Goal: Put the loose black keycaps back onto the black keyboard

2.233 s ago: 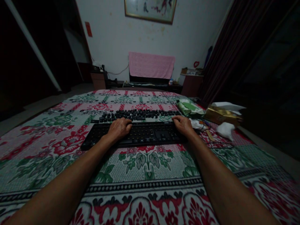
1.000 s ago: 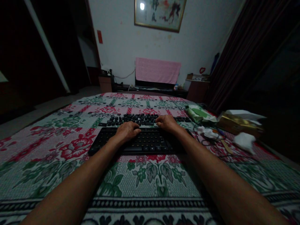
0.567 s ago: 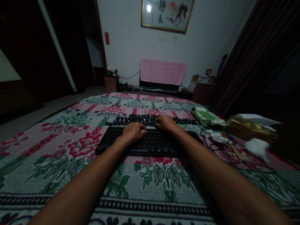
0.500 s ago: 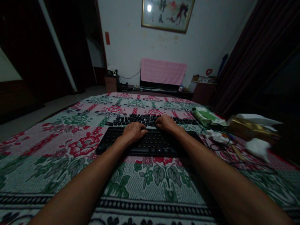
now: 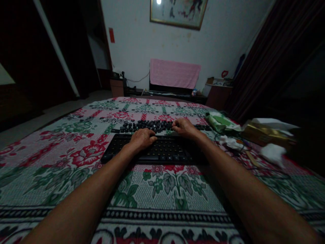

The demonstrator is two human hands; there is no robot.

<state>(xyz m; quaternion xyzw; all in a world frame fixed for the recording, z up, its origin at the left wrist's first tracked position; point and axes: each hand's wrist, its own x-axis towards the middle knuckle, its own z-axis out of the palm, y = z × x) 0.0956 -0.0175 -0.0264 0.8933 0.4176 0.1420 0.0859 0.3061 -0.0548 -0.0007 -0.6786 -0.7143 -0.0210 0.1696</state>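
Observation:
A black keyboard [image 5: 162, 153] lies flat on the floral bedspread [image 5: 76, 159] in front of me. Just behind it, several loose black keycaps [image 5: 142, 126] form a long row. My left hand [image 5: 141, 139] rests on the keyboard's upper middle, fingers curled down onto it. My right hand [image 5: 184, 127] is at the keyboard's far edge beside the keycap row. Its fingers are bent together toward the left, and what they pinch is too dark to make out.
A green and white packet [image 5: 219, 122] lies right of the keycaps. Crumpled white tissues [image 5: 230, 142], a thin cable and a gold box [image 5: 266, 133] sit at the bed's right edge. A pink cloth [image 5: 174, 73] covers a screen at the far wall.
My right hand has moved from the keyboard's right end leftward and back to the keycap row. My left hand has stayed on the keyboard. The camera shifted slightly.

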